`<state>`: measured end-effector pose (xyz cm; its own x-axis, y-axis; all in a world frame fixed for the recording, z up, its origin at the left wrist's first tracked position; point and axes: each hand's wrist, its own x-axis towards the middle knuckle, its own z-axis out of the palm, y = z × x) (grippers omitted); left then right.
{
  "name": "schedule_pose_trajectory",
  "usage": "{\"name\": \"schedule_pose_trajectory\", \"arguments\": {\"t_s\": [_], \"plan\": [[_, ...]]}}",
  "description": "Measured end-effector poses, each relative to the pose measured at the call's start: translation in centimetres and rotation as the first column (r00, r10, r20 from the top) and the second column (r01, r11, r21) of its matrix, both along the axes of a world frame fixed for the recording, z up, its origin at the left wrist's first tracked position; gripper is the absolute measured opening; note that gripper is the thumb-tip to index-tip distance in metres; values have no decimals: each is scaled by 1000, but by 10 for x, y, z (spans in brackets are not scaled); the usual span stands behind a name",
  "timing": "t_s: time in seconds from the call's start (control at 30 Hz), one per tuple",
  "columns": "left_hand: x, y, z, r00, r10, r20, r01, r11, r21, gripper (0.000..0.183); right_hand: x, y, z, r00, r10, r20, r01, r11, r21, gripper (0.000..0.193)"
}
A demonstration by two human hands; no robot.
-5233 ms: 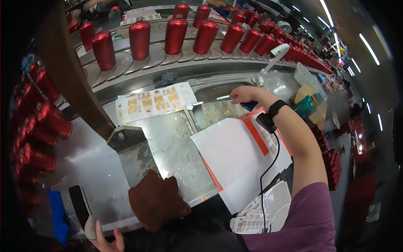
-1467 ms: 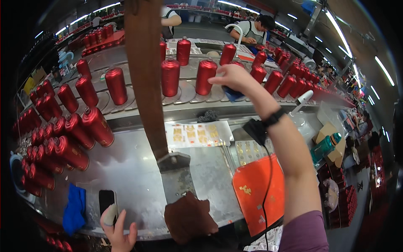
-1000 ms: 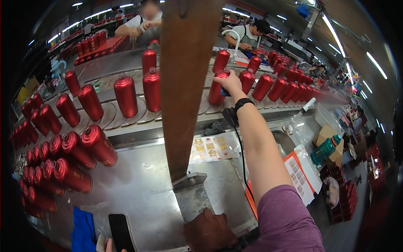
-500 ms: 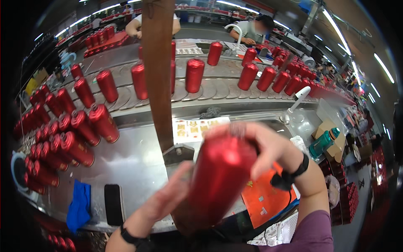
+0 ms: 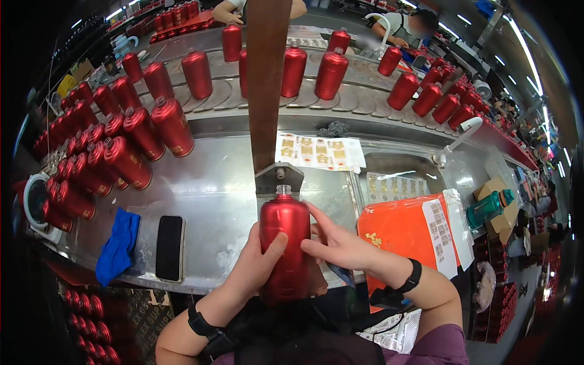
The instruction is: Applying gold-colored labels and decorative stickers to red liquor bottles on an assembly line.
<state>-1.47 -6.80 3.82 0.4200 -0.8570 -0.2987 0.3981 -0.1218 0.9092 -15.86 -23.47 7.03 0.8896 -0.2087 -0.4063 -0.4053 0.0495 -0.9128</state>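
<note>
A glossy red bottle [image 5: 284,222] with a clear neck stands almost upright at the metal worktable's near edge, in front of my body. My left hand [image 5: 257,258] is wrapped round its left side, the thumb lying across the front. On the opposite side, my right hand [image 5: 336,245] grips the bottle's right flank with curled fingers, thumb against it. Just behind the neck is the metal bracket [image 5: 281,176] of a brown post. To the right lies an orange sheet [image 5: 392,222] with a white label strip [image 5: 440,237] on it.
Several red bottles [image 5: 129,161] crowd the left, near a blue cloth [image 5: 118,246] and black phone [image 5: 170,249]. More ride a curved conveyor [image 5: 231,91] beyond the brown post [image 5: 265,85]. Printed sticker sheets [image 5: 319,152], a white tap [image 5: 457,141] and a green bottle [image 5: 486,208] are rightward.
The bottle has gone from tilted and raised to nearly upright and lower. My right hand has moved from its top down to its side; my left hand has closed on it. The view has shifted.
</note>
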Motion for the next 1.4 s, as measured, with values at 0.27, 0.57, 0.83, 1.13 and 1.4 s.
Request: {"name": "schedule_pose_trajectory", "arguments": {"t_s": [0.27, 0.57, 0.83, 1.13, 1.4], "plan": [[17, 2, 8, 918, -182, 353, 208, 977, -38, 64, 26, -5, -7, 987, -103, 126, 74, 972, 222, 92], [87, 41, 7, 964, 6, 267, -3, 1000, -13, 65, -6, -165, 29, 757, -514, 403, 562, 827, -2, 81], [102, 88, 0, 884, 387, 264, -414, 909, 54, 46, 53, -411, -19, 422, -666, 616, 857, 70, -511, 109], [107, 107, 3, 831, 444, 336, -504, 856, 115, 59, 72, -479, -75, 402, -700, 590, 724, -151, -673, 104], [122, 123, 53, 534, 468, 704, -301, 884, -359, 39, 50, -467, -45, 406, -462, 788, 844, -142, -518, 77]]}}
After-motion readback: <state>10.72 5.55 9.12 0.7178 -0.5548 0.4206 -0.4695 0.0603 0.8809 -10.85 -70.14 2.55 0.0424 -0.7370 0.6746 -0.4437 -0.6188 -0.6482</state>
